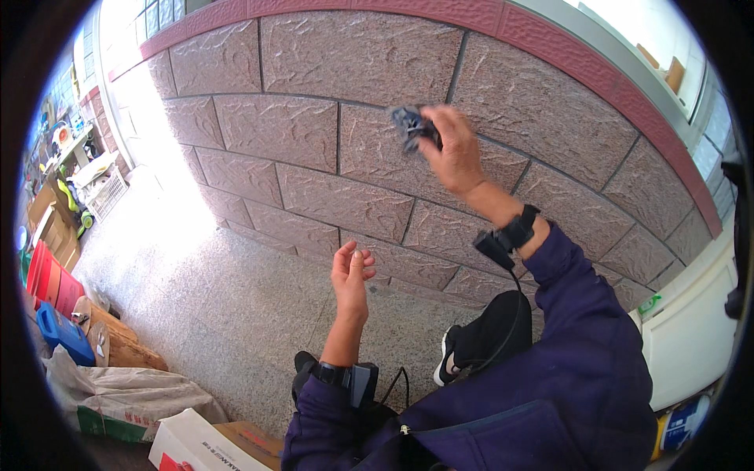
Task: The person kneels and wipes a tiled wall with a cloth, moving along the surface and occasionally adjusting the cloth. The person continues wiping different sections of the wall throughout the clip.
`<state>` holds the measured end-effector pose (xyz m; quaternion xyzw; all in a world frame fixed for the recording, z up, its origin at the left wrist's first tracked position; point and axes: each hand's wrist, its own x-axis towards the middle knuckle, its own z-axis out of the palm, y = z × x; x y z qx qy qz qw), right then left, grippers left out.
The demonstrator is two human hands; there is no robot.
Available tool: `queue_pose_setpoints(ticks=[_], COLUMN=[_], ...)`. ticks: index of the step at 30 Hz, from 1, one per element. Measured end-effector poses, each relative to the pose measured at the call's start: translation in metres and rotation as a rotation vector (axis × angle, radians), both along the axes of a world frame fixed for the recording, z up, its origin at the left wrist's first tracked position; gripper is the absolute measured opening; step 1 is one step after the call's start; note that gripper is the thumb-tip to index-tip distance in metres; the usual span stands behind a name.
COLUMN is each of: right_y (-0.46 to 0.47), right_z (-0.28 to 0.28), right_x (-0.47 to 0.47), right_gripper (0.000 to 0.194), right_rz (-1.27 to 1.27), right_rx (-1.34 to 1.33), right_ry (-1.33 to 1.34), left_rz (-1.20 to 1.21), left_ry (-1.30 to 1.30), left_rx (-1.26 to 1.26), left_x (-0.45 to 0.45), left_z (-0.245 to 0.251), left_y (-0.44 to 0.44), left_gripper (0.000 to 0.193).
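My right hand grips a crumpled dark grey-blue cloth and holds it up at the tiled wall. The hand is slightly blurred, and I cannot tell how firmly the cloth meets the surface. The wall has large brownish, rough-textured tiles with dark joints, topped by a red border. Lower down, my left hand hangs in front of the wall's lower tiles with its fingers loosely curled. It holds nothing. Each wrist wears a black strap with a small device.
Terrazzo floor runs along the wall's foot. At the left stand a red bucket, a blue case, a wooden log, a woven sack and a white carton. A white cabinet door is at the right.
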<state>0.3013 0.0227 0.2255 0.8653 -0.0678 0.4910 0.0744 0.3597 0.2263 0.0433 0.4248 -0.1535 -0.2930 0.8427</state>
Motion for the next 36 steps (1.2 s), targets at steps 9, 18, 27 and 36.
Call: queue_pose_setpoints(ticks=[9, 18, 27, 36], right_y=[-0.053, -0.026, 0.029, 0.001], right_z=[-0.025, -0.031, -0.028, -0.076], right_x=[0.051, 0.206, 0.360, 0.355], right_gripper=[0.027, 0.024, 0.017, 0.014], right_rz=[-0.326, -0.160, -0.236, -0.048], right_rx=[-0.780, -0.820, -0.752, -0.899], right_ry=[0.131, 0.073, 0.352, 0.291], left_rz=[-0.081, -0.104, -0.131, -0.189], left_ry=[-0.059, -0.058, -0.011, -0.039], left_rx=[0.080, 0.090, 0.141, 0.174], left_x=[-0.009, -0.011, 0.003, -0.001], left_z=[0.003, 0.011, 0.012, 0.011], left_y=[0.009, 0.023, 0.036, 0.030], left_gripper=[0.029, 0.028, 0.030, 0.033])
